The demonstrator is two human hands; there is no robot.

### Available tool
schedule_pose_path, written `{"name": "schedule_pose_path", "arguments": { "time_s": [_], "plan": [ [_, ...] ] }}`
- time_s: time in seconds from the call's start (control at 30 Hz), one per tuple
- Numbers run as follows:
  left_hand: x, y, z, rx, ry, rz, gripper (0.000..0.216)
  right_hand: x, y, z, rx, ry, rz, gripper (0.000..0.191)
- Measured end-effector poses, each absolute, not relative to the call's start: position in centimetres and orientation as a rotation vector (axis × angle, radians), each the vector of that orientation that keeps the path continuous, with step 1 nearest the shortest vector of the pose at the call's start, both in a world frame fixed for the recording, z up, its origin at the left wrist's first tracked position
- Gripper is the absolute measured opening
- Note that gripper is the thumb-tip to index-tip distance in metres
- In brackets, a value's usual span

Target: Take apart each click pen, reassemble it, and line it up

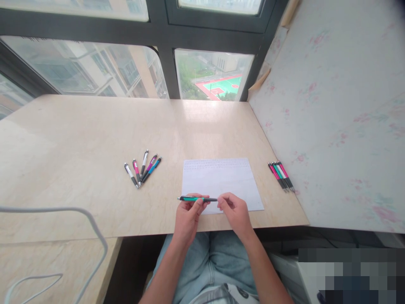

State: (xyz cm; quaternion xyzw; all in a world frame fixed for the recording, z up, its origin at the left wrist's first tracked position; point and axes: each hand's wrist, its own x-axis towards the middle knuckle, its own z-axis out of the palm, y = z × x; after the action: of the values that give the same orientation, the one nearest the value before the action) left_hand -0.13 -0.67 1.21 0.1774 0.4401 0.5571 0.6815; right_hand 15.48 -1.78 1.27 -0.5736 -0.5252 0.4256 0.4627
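Observation:
A green and black pen (193, 198) lies crosswise in front of me, above the near edge of a white sheet of paper (218, 181). My left hand (190, 213) is closed around its barrel, with the clicker end pointing left. My right hand (233, 209) is closed in a pinch at the pen's right end, where the fingers hide the tip. Rows of handwriting cover the top of the sheet; its lower part is blank.
Several pens (144, 169) lie fanned out on the desk (95, 135) to the left. More pens (281, 176) lie side by side near the papered wall (332, 126) at right. A pale cable (91, 219) curves over the left front, and windows stand behind the desk.

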Motion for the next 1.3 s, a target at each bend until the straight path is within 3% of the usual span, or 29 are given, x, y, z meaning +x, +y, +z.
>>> {"name": "schedule_pose_path", "arguments": {
  "time_s": [0.23,0.5,0.83,1.3],
  "plan": [
    [-0.5,-0.3,1.0,0.352,0.988,1.287,0.027,15.7,-1.5,1.0,-1.362,-1.302,0.917,0.010],
    [-2.2,1.3,0.8,0.285,0.922,1.400,0.028,15.8,1.1,0.7,-1.468,-1.359,0.886,0.014],
    [-2.9,1.3,0.1,0.305,0.803,1.330,0.023,11.3,9.2,0.3,-1.511,-1.932,0.538,0.015],
    [-2.8,1.1,0.3,0.343,0.831,1.285,0.019,13.2,9.0,0.1,-1.674,-1.981,0.475,0.012]
  ]
}}
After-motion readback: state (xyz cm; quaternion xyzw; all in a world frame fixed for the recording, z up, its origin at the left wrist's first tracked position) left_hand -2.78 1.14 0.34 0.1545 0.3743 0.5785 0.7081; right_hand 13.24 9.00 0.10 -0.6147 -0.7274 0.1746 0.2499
